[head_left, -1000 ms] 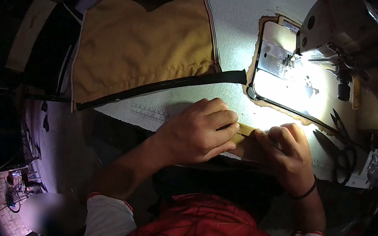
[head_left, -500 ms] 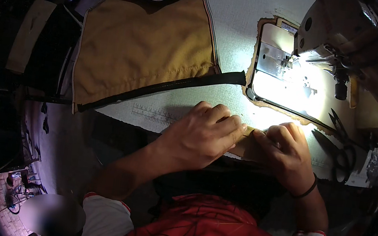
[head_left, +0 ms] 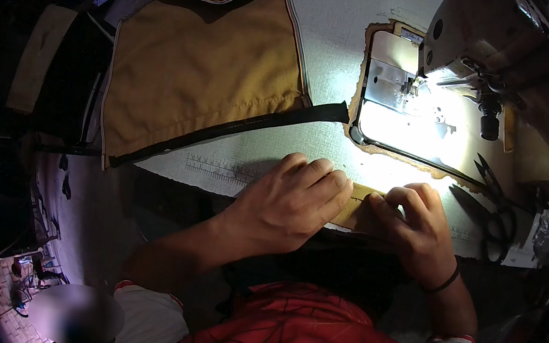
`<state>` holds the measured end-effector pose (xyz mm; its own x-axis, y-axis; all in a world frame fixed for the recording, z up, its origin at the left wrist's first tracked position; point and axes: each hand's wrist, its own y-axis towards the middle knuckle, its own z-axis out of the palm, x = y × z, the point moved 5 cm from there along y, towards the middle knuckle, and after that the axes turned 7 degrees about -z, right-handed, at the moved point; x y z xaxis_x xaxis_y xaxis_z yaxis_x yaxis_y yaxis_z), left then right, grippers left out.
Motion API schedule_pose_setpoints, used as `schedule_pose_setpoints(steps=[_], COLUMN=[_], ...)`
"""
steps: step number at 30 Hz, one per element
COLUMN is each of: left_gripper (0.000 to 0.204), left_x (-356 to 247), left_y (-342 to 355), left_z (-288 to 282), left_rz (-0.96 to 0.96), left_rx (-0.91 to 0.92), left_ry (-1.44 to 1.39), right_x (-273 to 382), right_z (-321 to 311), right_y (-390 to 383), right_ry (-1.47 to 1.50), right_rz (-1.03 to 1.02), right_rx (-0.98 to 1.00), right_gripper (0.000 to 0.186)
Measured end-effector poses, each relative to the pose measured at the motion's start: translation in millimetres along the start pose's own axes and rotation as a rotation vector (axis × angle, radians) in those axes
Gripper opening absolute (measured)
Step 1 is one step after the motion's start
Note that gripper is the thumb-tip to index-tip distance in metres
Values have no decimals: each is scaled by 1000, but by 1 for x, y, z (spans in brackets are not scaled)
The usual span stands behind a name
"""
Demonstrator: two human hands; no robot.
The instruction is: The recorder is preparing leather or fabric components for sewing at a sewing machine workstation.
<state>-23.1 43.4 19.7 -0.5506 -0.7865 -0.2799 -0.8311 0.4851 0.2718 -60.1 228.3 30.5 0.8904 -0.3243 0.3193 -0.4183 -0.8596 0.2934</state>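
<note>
Between my hands, at the table's front edge, lies a small tan fabric piece (head_left: 354,212) with a dark line across it. My left hand (head_left: 295,201) has its fingers bent together over the piece's left end. On its right end, my right hand (head_left: 417,223) pinches the cloth between thumb and curled fingers. A larger tan fabric panel (head_left: 212,68) with pale piping and a black strip (head_left: 246,123) along its lower edge lies farther off to the left.
A sewing machine (head_left: 488,54) with a brightly lit bed stands at the right, beyond my right hand. Dark scissors (head_left: 498,223) lie right of that hand. Ruler markings (head_left: 216,168) run along the front of the pale tabletop (head_left: 338,70).
More of the small tan piece shows between my hands, and its dark line is now visible. My hands have barely moved. The whole view has shifted slightly.
</note>
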Motion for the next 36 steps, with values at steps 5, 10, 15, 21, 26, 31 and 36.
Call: schedule_pose_setpoints(steps=[5,10,15,21,26,31,36], left_gripper=[44,45,46,46,48,50,50], left_x=[-1,-7,-15,-19,-24,-28,-32], left_y=[0,1,1,1,1,4,7], left_z=[-1,0,-1,-1,2,4,3], left_rz=[-2,-5,-12,-46,-54,-72,-91], left_rx=[-1,-3,66,69,108,132,143], left_ry=[17,75,164,149,199,181,173], right_x=[-1,-2,0,-1,1,5,10], right_z=[-2,-2,-1,2,2,2,5], right_y=[-1,-1,-4,-16,-17,-16,-16], right_ry=[29,32,25,11,11,-25,-102], right_rz=[24,28,54,67,77,118,153], right_rx=[-28,-19,6,-56,-95,-59,5], right_gripper=[41,40,40,40,40,48,63])
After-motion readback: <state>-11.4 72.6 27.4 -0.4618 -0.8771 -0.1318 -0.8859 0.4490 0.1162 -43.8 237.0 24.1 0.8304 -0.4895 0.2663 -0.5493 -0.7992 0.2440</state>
